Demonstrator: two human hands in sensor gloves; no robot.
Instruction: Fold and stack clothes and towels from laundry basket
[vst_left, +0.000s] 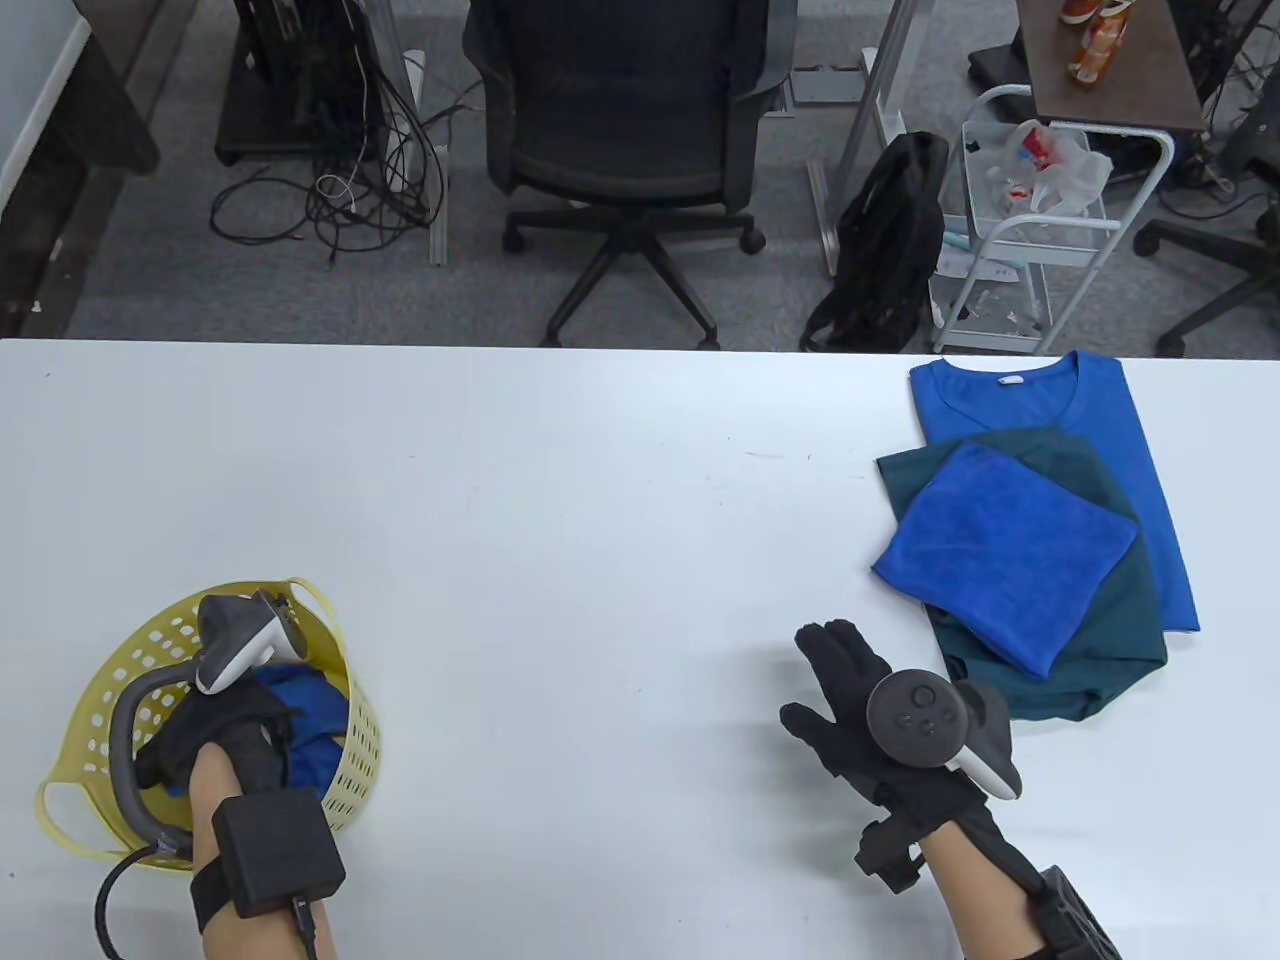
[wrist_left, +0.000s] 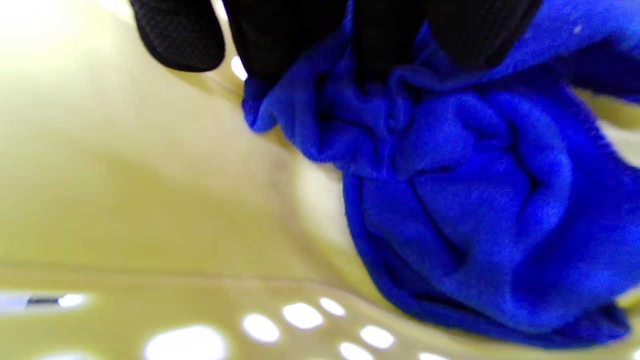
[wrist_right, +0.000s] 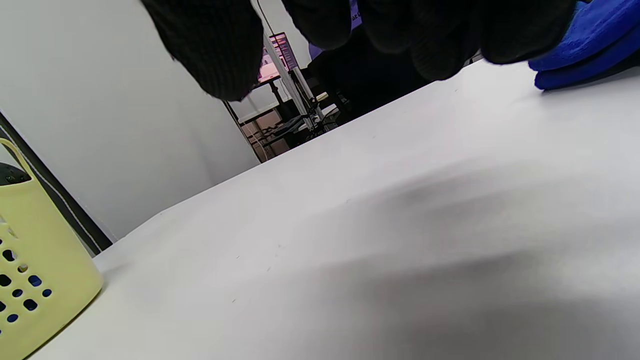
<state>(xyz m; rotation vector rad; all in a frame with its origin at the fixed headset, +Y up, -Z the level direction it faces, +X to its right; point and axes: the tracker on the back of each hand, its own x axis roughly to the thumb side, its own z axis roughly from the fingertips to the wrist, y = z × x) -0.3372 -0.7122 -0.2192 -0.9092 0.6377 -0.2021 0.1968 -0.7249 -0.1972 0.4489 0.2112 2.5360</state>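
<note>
A yellow perforated laundry basket (vst_left: 100, 690) stands at the table's front left, with a crumpled blue towel (vst_left: 315, 715) inside. My left hand (vst_left: 235, 725) reaches down into the basket. In the left wrist view its fingers (wrist_left: 300, 35) curl into the blue towel (wrist_left: 475, 200) against the basket wall (wrist_left: 125, 200). My right hand (vst_left: 850, 690) hovers flat and empty over the table at the front right, fingers straight. At the right lies a stack: a folded blue towel (vst_left: 1005, 555) on a teal garment (vst_left: 1100, 640) on a blue T-shirt (vst_left: 1030, 395).
The white table (vst_left: 560, 500) runs the full width. Beyond its far edge stand an office chair (vst_left: 625, 130), a black backpack (vst_left: 890, 240) and a white wire cart (vst_left: 1040, 230). The basket's side (wrist_right: 30, 280) shows at the left of the right wrist view.
</note>
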